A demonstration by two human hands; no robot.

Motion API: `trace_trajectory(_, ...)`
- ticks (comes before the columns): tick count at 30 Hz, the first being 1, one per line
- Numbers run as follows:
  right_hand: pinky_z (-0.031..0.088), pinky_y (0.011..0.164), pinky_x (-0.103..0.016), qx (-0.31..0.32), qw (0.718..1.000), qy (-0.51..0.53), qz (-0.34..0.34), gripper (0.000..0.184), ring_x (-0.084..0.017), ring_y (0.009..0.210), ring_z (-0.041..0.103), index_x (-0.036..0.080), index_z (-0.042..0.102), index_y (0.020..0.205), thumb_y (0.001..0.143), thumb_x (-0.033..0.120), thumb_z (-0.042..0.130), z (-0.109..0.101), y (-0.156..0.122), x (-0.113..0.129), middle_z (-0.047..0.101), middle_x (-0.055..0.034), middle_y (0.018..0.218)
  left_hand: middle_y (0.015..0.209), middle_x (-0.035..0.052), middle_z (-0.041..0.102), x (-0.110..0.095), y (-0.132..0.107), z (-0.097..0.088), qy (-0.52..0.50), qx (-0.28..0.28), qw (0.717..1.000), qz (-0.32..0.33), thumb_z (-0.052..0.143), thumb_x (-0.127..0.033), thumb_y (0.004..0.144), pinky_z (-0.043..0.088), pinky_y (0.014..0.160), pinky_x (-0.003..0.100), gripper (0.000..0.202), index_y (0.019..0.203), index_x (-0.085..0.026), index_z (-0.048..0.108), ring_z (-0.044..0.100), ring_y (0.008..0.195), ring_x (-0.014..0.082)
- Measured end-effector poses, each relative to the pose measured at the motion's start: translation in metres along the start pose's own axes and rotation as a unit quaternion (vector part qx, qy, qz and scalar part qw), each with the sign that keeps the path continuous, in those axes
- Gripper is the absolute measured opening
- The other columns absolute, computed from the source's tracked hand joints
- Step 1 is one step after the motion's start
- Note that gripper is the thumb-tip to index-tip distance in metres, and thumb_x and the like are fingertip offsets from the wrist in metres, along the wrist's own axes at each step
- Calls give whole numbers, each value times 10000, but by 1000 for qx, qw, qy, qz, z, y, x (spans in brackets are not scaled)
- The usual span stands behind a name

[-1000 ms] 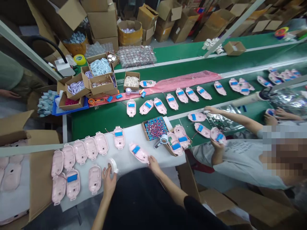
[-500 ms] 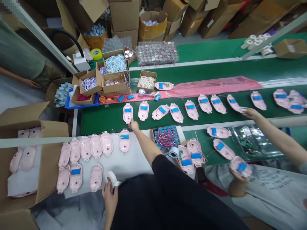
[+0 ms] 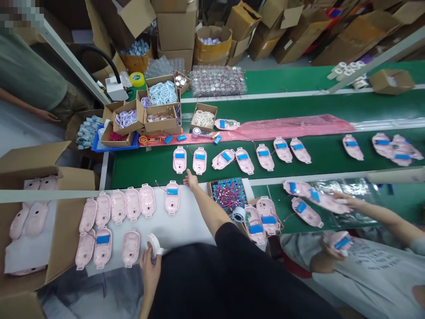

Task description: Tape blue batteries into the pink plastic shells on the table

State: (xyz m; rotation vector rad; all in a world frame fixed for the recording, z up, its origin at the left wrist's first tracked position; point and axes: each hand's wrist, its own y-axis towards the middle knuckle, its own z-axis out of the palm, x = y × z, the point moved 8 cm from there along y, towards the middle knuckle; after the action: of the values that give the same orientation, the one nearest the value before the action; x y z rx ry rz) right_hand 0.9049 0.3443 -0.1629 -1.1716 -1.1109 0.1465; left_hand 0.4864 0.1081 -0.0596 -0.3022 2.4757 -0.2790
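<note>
My left hand [image 3: 151,266] grips a roll of white tape [image 3: 153,245] at the near edge of the white worktop [image 3: 189,226]. My right hand [image 3: 191,180] reaches over the belt's near edge, fingers stretched out, holding nothing. Just beyond it a pink plastic shell [image 3: 179,166] with a blue battery pack [image 3: 179,156] lies on the green belt [image 3: 146,166]. Another pink shell [image 3: 172,204] with a blue pack lies on the worktop, left of my right forearm. Further left, several pink shells [image 3: 118,208] lie in two rows; most show no blue pack.
Right of my arm stands a box of wired blue packs [image 3: 229,192], beside a tape roll [image 3: 238,214] and two pink shells. A co-worker's hands [image 3: 348,201] hold pink shells at the right. An open carton [image 3: 63,230] with shells stands left; parts boxes [image 3: 159,119] line the belt's far side.
My right hand has let go of the pink shell on the belt and drawn back slightly. The co-worker has brought one shell from the belt to the near bench.
</note>
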Motion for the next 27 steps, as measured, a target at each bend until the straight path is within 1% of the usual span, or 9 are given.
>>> trace_trajectory(2,396,397,-212,30,999,-26,-13,374,-138,441,576,165,606,828,976,507,641,23,-1,8,643,-41,563,1269,174,699,1,1,-1,-1,-4,1000,0,521,-630,800,439,1147,568,597,1153,-182,698,531,1346,391)
trace_trajectory(4,433,457,-201,37,997,-54,-30,326,-130,509,613,166,612,823,998,441,618,38,-1,17,679,-52,620,1272,173,695,1,1,-3,1,-7,1000,1,522,-625,804,448,1136,561,594,1160,-184,697,525,1349,387)
trace_trajectory(7,460,539,-204,18,993,-102,-54,348,-154,662,678,183,614,788,1004,455,589,31,-9,16,725,-77,716,1289,176,685,1,-2,-8,4,-8,1000,1,524,-607,811,447,1135,562,581,1168,-181,691,532,1331,382)
trace_trajectory(10,469,596,-237,5,976,-204,-78,431,-226,802,723,211,602,694,939,563,646,0,-40,-16,740,-109,740,1290,173,682,1,-4,-10,2,-7,1000,4,527,-586,827,449,1138,551,564,1185,-180,684,540,1317,372)
trace_trajectory(12,473,604,-258,46,950,-300,-74,488,-252,760,729,218,585,619,904,605,674,-11,-69,-54,720,-116,663,1287,178,680,4,-3,-9,-5,-8,1000,2,521,-586,832,461,1124,554,571,1193,-172,680,541,1312,377)
trace_trajectory(15,469,558,-253,131,926,-349,-56,485,-207,590,693,197,609,610,952,540,638,-5,-106,-105,697,-86,580,1267,198,681,12,1,-5,-15,-9,1000,-3,518,-615,811,484,1088,583,605,1169,-157,685,549,1291,403)
trace_trajectory(17,467,538,-233,153,929,-331,-68,422,-174,551,679,183,650,667,996,441,593,8,-119,-113,716,-59,602,1250,200,686,16,6,-2,-16,-10,1000,3,526,-629,801,486,1078,596,610,1155,-161,693,558,1280,409)
trace_trajectory(21,512,670,-204,143,929,-320,-121,379,-146,649,705,173,674,675,1012,296,553,33,-112,-75,733,-39,647,1262,193,683,17,9,-3,-23,-11,1000,18,536,-631,815,471,1100,584,601,1166,-170,696,556,1295,394)
trace_trajectory(27,512,765,-225,120,918,-349,-147,335,-175,773,716,151,710,752,1017,246,528,77,-49,14,757,-88,758,1296,186,676,16,-14,-18,-19,-27,999,-17,532,-608,842,424,1150,566,581,1184,-166,689,519,1337,383)
